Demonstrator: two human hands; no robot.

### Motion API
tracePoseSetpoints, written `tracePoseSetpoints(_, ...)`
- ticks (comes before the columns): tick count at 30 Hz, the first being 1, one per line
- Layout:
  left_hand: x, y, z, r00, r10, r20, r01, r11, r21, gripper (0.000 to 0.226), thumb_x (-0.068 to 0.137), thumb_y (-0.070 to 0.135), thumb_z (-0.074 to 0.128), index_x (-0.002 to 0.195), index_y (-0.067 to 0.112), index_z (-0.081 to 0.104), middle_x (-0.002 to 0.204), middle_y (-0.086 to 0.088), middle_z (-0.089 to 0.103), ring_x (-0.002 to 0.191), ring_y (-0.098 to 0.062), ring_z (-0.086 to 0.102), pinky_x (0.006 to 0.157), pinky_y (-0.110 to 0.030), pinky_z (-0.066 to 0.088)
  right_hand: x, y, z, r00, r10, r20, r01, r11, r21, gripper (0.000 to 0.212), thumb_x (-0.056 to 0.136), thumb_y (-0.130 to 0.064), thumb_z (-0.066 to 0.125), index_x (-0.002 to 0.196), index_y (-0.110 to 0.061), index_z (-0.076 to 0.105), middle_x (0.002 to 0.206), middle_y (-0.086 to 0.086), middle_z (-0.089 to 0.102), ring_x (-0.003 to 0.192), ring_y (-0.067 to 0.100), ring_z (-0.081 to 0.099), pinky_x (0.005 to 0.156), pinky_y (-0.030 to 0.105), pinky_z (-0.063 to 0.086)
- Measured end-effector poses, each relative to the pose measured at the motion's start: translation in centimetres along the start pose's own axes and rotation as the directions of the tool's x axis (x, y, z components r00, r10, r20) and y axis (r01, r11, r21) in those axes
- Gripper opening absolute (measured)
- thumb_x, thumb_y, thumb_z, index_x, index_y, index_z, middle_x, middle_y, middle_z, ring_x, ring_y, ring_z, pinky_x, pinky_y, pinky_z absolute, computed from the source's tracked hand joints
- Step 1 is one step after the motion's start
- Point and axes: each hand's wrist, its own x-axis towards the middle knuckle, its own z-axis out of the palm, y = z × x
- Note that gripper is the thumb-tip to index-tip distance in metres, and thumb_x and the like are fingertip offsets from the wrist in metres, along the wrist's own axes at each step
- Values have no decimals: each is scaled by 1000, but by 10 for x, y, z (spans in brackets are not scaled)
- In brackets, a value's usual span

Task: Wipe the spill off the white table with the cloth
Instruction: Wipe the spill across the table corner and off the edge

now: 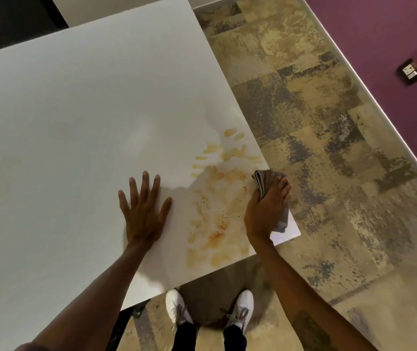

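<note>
An orange-yellow spill (218, 198) is smeared over the near right corner of the white table (75, 127), with thicker yellow drops at its far end. My right hand (265, 209) grips a bunched grey cloth (269, 182) at the table's right edge, just right of the spill. My left hand (144, 209) lies flat on the table with fingers spread, to the left of the spill.
The table's right edge and near corner (296, 234) border a mottled beige and grey carpet floor (329, 148). My white shoes (177, 310) stand under the near edge. A purple wall (392, 34) with a socket plate runs at the far right.
</note>
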Motion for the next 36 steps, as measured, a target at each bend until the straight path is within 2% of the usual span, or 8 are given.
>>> tracePoseSetpoints(4,1,-3,2,1000,12,2,-12,1000,-6,78,99,69,8,165,28,8,174,0,0,161,-32,-2,125,-65,4,15,-10,7,999,-42,13,42,999,18,62,98,-17,51,149,5,24,157,28,26,148,40,24,123,49,17)
tracePoseSetpoints(11,4,-5,6,1000,16,-7,-15,999,40,76,101,67,15,165,26,11,174,-1,2,161,-33,1,125,-66,7,43,-33,22,990,-128,54,122,988,98,61,99,-15,47,151,3,21,161,24,19,151,37,13,125,45,10)
tracePoseSetpoints(18,4,-6,8,999,23,-41,-22,999,38,72,102,62,24,164,26,20,174,-1,9,160,-34,6,124,-66,10,78,-60,43,981,-183,70,164,962,217,59,96,-15,43,150,3,27,159,25,22,151,37,16,124,49,12)
tracePoseSetpoints(26,3,-6,9,999,18,-49,-17,1000,15,72,103,63,24,165,27,18,174,0,6,161,-33,2,126,-64,6,120,-94,58,958,-258,127,211,931,298,56,98,-11,46,150,1,28,160,26,21,150,38,16,123,51,12)
tracePoseSetpoints(30,4,-6,8,998,15,-54,-15,1000,11,72,102,63,25,164,26,19,174,0,7,161,-33,2,126,-64,6,142,-108,60,914,-357,192,298,912,280,55,99,-11,45,151,-3,30,161,22,20,151,36,13,125,46,9)
tracePoseSetpoints(36,5,-7,8,998,20,-64,-20,1000,3,73,102,63,24,164,25,21,173,-2,10,161,-34,4,126,-65,7,168,-112,64,791,-510,338,451,859,241,56,98,-14,46,152,-12,32,162,15,23,151,34,14,123,45,11)
